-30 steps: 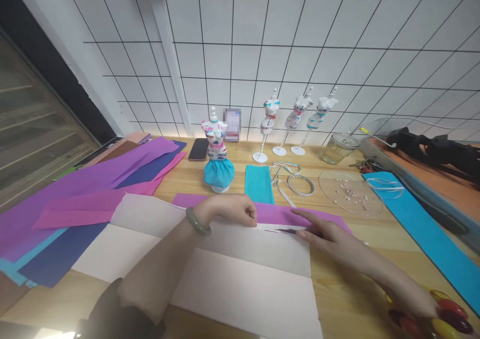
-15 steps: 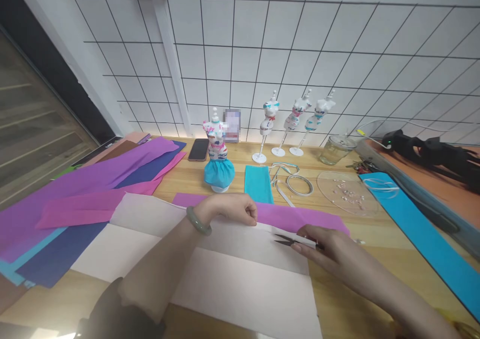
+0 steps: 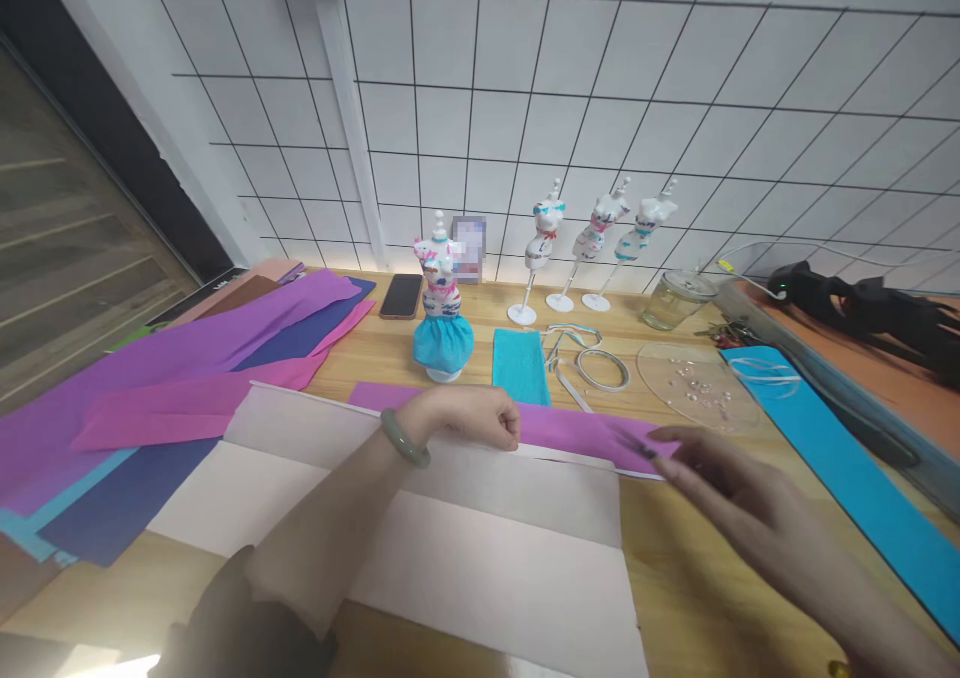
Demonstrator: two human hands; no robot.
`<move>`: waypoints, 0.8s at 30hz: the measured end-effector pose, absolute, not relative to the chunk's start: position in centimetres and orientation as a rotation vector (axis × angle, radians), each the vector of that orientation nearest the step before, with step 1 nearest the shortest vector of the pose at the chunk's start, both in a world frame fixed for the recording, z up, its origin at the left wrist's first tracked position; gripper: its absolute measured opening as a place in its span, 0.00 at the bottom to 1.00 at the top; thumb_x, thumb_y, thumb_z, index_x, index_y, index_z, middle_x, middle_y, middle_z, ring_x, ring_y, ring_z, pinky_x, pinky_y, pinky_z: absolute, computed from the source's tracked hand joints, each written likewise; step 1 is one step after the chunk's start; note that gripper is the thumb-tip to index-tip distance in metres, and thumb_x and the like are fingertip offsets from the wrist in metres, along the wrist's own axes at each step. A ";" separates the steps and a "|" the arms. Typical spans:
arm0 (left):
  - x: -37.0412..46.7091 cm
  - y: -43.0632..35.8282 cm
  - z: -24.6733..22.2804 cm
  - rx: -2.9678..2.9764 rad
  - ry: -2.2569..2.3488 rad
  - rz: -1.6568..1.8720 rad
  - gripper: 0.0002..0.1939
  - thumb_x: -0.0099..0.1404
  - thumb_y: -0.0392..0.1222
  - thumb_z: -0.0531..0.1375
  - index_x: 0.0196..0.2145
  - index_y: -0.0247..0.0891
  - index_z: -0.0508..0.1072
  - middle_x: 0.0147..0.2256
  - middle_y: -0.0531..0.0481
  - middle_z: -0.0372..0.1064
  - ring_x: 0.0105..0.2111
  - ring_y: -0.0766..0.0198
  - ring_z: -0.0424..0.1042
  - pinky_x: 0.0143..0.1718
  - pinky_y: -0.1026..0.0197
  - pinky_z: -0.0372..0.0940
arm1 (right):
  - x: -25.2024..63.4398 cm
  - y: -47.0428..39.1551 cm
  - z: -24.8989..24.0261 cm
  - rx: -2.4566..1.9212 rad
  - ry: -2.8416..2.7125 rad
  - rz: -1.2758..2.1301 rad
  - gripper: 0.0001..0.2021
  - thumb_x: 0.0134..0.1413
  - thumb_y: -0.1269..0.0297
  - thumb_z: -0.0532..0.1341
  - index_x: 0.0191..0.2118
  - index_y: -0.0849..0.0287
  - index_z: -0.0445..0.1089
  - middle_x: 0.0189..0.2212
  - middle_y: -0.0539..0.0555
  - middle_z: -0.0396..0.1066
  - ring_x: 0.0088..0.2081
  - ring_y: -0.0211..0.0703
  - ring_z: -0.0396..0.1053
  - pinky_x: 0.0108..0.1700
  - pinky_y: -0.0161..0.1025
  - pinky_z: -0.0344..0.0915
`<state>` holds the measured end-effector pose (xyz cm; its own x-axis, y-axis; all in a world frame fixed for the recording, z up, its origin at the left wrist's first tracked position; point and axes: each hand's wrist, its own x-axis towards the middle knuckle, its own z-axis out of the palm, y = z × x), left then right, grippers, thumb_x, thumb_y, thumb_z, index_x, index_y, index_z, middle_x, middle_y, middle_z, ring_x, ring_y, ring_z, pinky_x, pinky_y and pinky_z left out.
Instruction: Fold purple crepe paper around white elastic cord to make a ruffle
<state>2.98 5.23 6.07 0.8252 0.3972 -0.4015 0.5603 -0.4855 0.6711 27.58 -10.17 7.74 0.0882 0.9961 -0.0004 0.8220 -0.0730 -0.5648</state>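
A white creased sheet [image 3: 517, 548], of paper or cloth, lies across the table in front of me, with a narrow slit along its far edge. My left hand [image 3: 480, 420], a green bangle on the wrist, rests on that far edge with curled fingers, pinning it down; its fingertips are partly hidden. To the right, my right hand [image 3: 724, 478] grips small dark-bladed scissors [image 3: 634, 443], smeared by motion. Their blades point left, over a purple strip [image 3: 570, 433] that lies beyond the white sheet. A thin white strip runs along the near side of the purple.
Behind stand a small dress form in a blue skirt [image 3: 442, 343] and three bare ones on stands [image 3: 546, 233]. A blue cloth piece [image 3: 520, 366], cords, a tape roll [image 3: 602, 369], a dish of beads [image 3: 697, 388] and a glass jar [image 3: 679, 300] sit nearby. Coloured sheets [image 3: 187, 353] lie left.
My right hand has drawn the scissors rightward and up, off the white sheet and over the purple strip. A slit now shows near the sheet's far right edge. My left hand stays put.
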 end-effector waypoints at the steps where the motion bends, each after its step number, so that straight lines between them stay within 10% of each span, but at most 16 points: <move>1: 3.0 5.3 6.0 2.144 0.702 -0.240 0.08 0.53 0.42 0.57 0.31 0.39 0.72 0.29 0.55 0.69 0.28 0.68 0.66 0.23 0.69 0.56 | 26.7 -10.3 7.7 -1.899 -1.882 0.667 0.20 0.55 0.44 0.50 0.44 0.52 0.65 0.29 0.53 0.72 0.31 0.47 0.69 0.30 0.39 0.62; 24: 2.8 5.4 6.0 2.174 0.622 -0.241 0.10 0.54 0.45 0.56 0.32 0.40 0.71 0.30 0.56 0.68 0.29 0.68 0.66 0.25 0.68 0.57 | 21.6 -6.6 5.9 -1.828 -2.119 0.807 0.12 0.56 0.52 0.53 0.35 0.55 0.63 0.26 0.50 0.71 0.28 0.41 0.66 0.25 0.34 0.55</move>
<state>2.81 5.45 6.01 0.8582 0.3497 -0.3757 0.5116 -0.5232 0.6816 21.57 -6.57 5.89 -0.1964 0.9642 -0.1780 0.8384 0.0710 -0.5404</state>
